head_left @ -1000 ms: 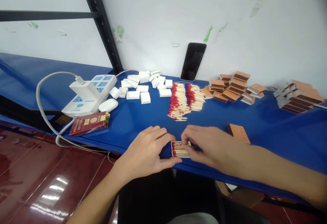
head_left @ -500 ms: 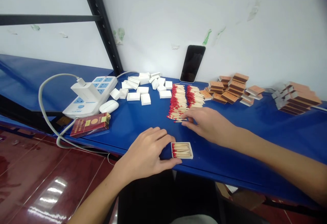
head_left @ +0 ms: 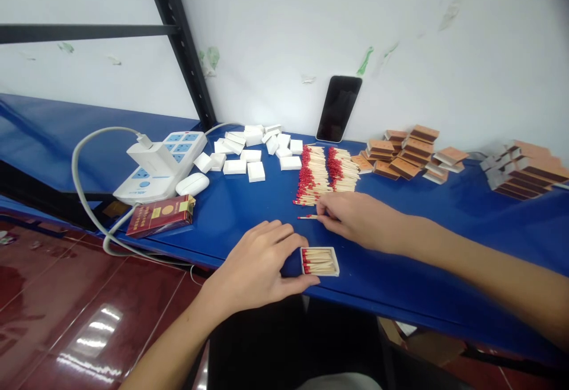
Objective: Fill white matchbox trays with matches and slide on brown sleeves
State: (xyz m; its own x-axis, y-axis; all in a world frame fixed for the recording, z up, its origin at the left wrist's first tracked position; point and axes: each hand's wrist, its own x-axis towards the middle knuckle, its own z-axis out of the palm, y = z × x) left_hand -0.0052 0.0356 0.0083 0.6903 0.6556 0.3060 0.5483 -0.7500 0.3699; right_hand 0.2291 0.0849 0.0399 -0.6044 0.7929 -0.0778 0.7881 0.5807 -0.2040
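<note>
My left hand (head_left: 260, 265) rests on the blue table (head_left: 444, 242), thumb and fingers gripping the left end of a small white tray of red-tipped matches (head_left: 319, 261). My right hand (head_left: 351, 219) lies just beyond the tray, its fingertips pinching a single match (head_left: 307, 217) that points left. Behind it lie two rows of loose matches (head_left: 324, 170).
Empty white trays (head_left: 251, 150) lie scattered at the back left. A white power strip with plug and cable (head_left: 160, 159), a white earbud case (head_left: 192, 184) and a red packet (head_left: 160, 215) sit at the left. A phone (head_left: 338, 108) leans on the wall. Brown matchbox sleeves (head_left: 406, 153) are stacked at the right.
My right hand left the tray, reached to the loose match rows, and has drawn back a little with one match in its fingertips. My left hand stayed on the tray.
</note>
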